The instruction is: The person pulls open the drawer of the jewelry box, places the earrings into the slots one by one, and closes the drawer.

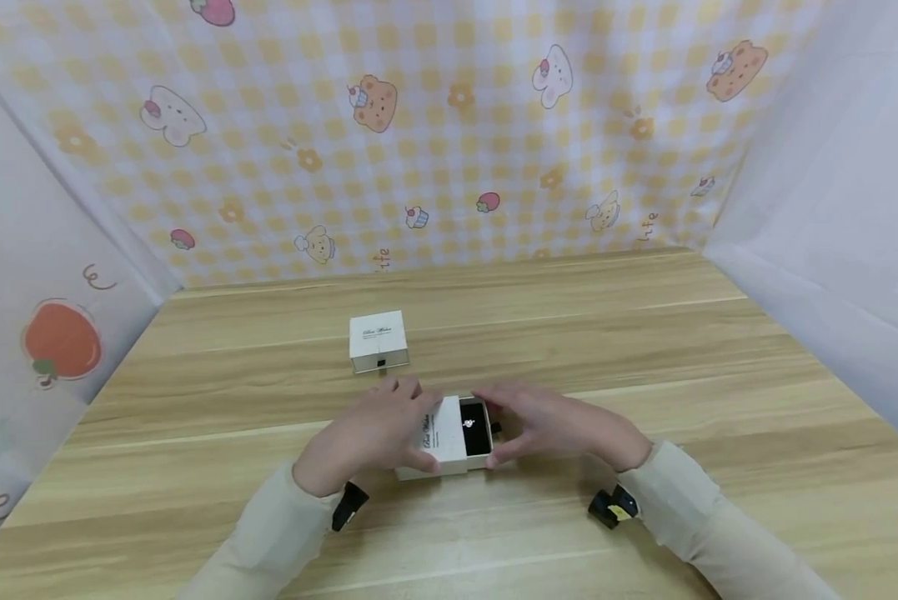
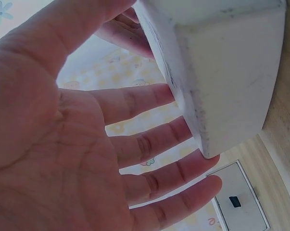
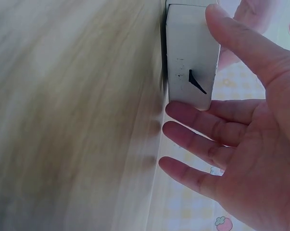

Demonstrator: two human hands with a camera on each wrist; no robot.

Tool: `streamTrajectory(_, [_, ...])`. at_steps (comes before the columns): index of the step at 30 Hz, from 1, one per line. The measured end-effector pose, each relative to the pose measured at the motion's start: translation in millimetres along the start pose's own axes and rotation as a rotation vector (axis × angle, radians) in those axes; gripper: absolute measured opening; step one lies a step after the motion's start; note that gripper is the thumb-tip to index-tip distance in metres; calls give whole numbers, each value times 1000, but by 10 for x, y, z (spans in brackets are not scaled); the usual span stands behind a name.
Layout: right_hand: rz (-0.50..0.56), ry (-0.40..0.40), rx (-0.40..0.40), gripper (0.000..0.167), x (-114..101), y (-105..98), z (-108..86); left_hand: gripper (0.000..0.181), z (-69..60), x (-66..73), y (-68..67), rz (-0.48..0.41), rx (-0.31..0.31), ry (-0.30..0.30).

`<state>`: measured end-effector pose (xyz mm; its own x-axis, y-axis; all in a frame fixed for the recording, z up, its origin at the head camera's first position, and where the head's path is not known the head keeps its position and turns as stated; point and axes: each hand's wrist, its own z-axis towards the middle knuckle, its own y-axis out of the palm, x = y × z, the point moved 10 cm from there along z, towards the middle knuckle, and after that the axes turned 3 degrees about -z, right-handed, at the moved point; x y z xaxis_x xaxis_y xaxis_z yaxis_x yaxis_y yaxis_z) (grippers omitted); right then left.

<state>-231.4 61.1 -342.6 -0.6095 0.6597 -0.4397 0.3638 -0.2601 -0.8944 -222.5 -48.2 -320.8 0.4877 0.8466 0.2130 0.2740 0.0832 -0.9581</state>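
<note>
A white jewelry box sits on the table, its outer sleeve [image 1: 449, 433] printed with dark script. From the sleeve's right end the inner drawer [image 1: 479, 460] sticks partly out, showing a black insert [image 1: 477, 442] with a small silver piece of jewelry [image 1: 469, 423] on it. My left hand [image 1: 373, 429] holds the sleeve between thumb and fingers at its near and far sides. On the right, my right hand [image 1: 549, 421] grips the drawer by its near and far edges. A black pull tab [image 3: 196, 82] hangs from the drawer's front in the right wrist view.
A second white box [image 1: 378, 335], closed, with a black tab on its front, stands farther back on the wooden table [image 1: 606, 333]. A patterned yellow checked curtain [image 1: 449, 158] hangs behind the table. Black wrist cameras [image 1: 612, 507] are worn at both cuffs.
</note>
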Motion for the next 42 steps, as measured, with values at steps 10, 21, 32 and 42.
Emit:
streamTrajectory(10, [6,19,-34,92,-32,42,44,80,-1,4,-5,12,-5,-6])
streamTrajectory(21, [15,43,-45,92,-67,55,59,80,3,13,-6,15,-10,-4])
streamTrajectory(32, [-2,46,-44,91,-91,88,92,76,-9,31,-28,0,-10,-10])
streamTrajectory(42, [-6,32,-37,89,-119,105,106,75,-6,41,-30,-17,-4,-7])
